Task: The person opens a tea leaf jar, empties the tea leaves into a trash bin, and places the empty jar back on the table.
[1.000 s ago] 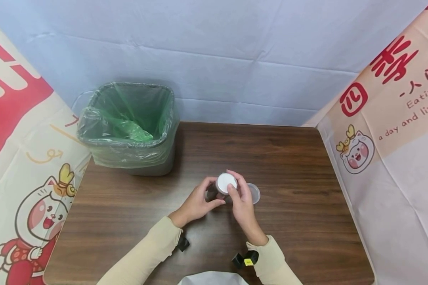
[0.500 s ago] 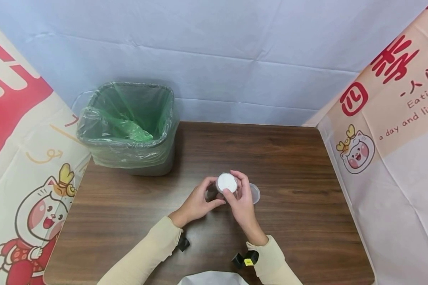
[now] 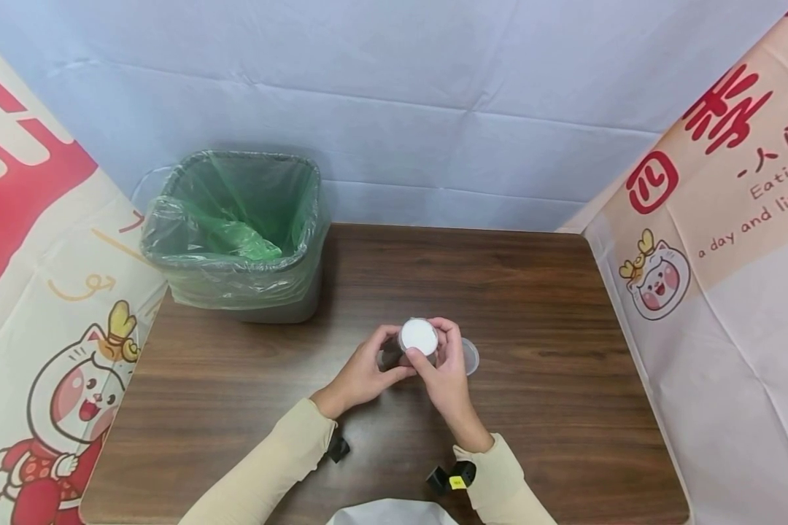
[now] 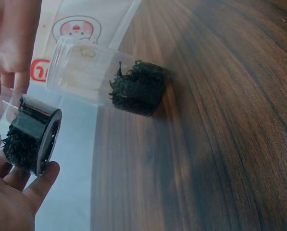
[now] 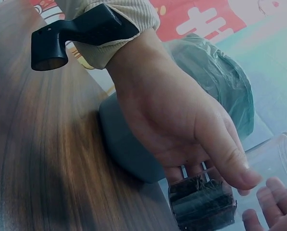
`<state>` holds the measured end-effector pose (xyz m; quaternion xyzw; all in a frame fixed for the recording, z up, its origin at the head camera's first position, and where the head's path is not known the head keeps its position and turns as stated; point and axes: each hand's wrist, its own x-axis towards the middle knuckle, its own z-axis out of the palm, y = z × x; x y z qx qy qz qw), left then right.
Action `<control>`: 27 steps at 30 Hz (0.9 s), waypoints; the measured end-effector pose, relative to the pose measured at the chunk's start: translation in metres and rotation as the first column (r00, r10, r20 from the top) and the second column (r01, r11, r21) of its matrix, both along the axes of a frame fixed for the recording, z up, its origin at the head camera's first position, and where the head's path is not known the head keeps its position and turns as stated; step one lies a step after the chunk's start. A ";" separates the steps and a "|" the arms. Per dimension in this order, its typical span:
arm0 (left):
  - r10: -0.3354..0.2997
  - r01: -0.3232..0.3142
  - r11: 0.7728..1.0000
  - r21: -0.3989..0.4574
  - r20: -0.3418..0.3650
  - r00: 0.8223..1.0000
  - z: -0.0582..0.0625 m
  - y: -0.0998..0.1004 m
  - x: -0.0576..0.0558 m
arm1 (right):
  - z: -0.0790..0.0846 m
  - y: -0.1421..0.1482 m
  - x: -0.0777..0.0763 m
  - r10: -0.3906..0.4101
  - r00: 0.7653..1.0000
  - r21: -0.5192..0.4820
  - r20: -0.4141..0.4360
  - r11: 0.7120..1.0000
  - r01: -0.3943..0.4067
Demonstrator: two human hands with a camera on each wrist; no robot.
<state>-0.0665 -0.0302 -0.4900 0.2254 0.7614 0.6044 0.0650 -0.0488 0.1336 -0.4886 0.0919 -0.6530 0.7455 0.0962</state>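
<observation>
My left hand (image 3: 360, 372) grips the lower part of a clear plastic jar (image 4: 25, 139) that has dark, stringy dried leaves in its bottom. The jar is topped by a round white lid (image 3: 420, 336), facing up in the head view. Around that top my right hand (image 3: 448, 375) curls, thumb on the near edge and fingers on the far side. In the left wrist view, a second clear jar (image 4: 138, 89) with similar dark leaves stands on the table. From above, only its translucent round top (image 3: 470, 357) shows, partly hidden behind my right hand.
A grey bin (image 3: 279, 313) with a green translucent bag (image 3: 243, 283) over its rim stands at the back left of the brown wooden table (image 3: 499, 452). Pale cloth (image 3: 400, 124) hangs behind, and printed cloths (image 3: 716, 350) flank both sides. Black cameras (image 3: 449, 477) sit at both wrists.
My right thumb has slid off the middle of the white lid to its near edge, and the right fingers have shifted around its far right side. My left hand stays put.
</observation>
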 end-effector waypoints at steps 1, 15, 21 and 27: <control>0.000 0.000 1.000 0.001 -0.001 1.000 0.000 0.000 0.000 | 0.000 0.000 0.000 -0.001 1.000 0.004 0.000 1.000 0.001; 0.010 -0.010 1.000 -0.015 -0.006 1.000 -0.005 0.000 -0.001 | -0.001 0.002 -0.001 0.015 1.000 0.048 0.018 0.999 -0.016; 0.007 -0.007 1.000 -0.002 -0.010 1.000 -0.004 0.000 0.000 | 0.000 0.002 -0.002 0.032 0.999 0.041 0.011 0.999 -0.032; 0.006 -0.006 1.000 0.005 -0.015 1.000 -0.004 -0.001 0.000 | 0.000 0.003 -0.002 0.037 0.999 0.062 0.009 0.997 -0.038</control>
